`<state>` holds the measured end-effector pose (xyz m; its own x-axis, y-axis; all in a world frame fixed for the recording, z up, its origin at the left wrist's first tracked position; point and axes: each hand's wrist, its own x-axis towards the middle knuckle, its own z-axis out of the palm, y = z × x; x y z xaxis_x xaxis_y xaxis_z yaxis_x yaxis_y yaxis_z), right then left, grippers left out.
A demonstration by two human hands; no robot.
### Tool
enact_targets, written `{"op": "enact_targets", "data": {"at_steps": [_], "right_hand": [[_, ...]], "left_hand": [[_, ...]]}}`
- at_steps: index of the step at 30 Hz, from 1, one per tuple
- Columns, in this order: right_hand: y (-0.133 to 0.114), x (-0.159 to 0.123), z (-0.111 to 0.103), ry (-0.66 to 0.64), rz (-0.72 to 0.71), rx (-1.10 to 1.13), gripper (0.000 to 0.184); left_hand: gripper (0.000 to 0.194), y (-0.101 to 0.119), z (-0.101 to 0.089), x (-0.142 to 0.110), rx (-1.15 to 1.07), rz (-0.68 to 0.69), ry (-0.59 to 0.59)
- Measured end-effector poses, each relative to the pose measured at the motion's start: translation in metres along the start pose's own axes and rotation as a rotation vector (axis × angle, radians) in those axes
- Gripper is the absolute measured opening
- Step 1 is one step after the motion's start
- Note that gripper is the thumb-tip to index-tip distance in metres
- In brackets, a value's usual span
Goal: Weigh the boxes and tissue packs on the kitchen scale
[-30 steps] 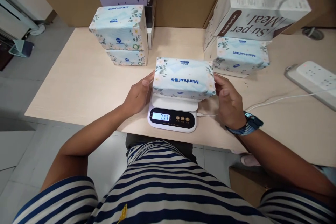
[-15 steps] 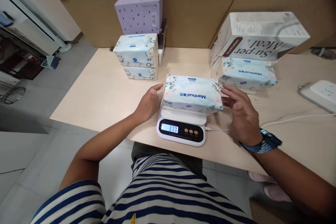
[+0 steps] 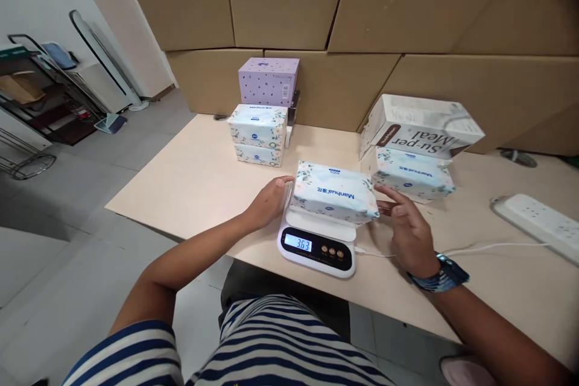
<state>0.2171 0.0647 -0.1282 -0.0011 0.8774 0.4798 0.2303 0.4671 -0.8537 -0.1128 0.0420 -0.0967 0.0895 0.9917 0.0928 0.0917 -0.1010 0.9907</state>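
A pale blue floral tissue pack [image 3: 333, 193] lies on a white kitchen scale [image 3: 316, 244] whose display reads 363. My left hand [image 3: 268, 202] rests on the table just left of the pack, fingers stretched out and close to its end. My right hand [image 3: 407, 226] hovers just right of the pack with fingers spread, holding nothing. A blue watch sits on my right wrist.
Two stacked tissue packs [image 3: 257, 134] stand at the back left under a purple dotted box [image 3: 268, 81]. At the right a white "Su-per Meal" box [image 3: 420, 126] lies on another tissue pack [image 3: 414, 172]. A power strip [image 3: 536, 220] and white cable [image 3: 493, 248] lie far right. Cardboard boxes line the back.
Both hands let go of the pack and drew slightly away from its ends. The scale reading dropped from 377 to 363. The camera tilted up, showing more of the room.
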Motion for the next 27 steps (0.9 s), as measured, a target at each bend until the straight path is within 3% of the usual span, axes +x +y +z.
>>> {"op": "enact_targets", "data": {"at_steps": [5, 12, 16, 23, 27], "right_hand": [[-0.007, -0.004, 0.006, -0.012, 0.173, -0.013, 0.080], [-0.003, -0.003, 0.008, -0.104, 0.309, -0.030, 0.081], [-0.010, -0.004, 0.010, -0.134, 0.338, 0.001, 0.089], [-0.015, -0.009, 0.011, -0.203, 0.258, 0.083, 0.113], [-0.007, -0.009, 0.008, -0.284, 0.162, 0.078, 0.106]], "left_hand": [[0.102, 0.004, 0.001, -0.003, 0.065, -0.002, 0.010], [0.119, 0.000, 0.004, -0.006, 0.017, -0.041, -0.010], [0.124, 0.007, 0.005, -0.011, -0.014, 0.010, -0.008], [0.106, 0.002, 0.001, -0.008, -0.076, 0.127, -0.050], [0.081, -0.001, -0.003, -0.006, 0.004, 0.193, -0.056]]}}
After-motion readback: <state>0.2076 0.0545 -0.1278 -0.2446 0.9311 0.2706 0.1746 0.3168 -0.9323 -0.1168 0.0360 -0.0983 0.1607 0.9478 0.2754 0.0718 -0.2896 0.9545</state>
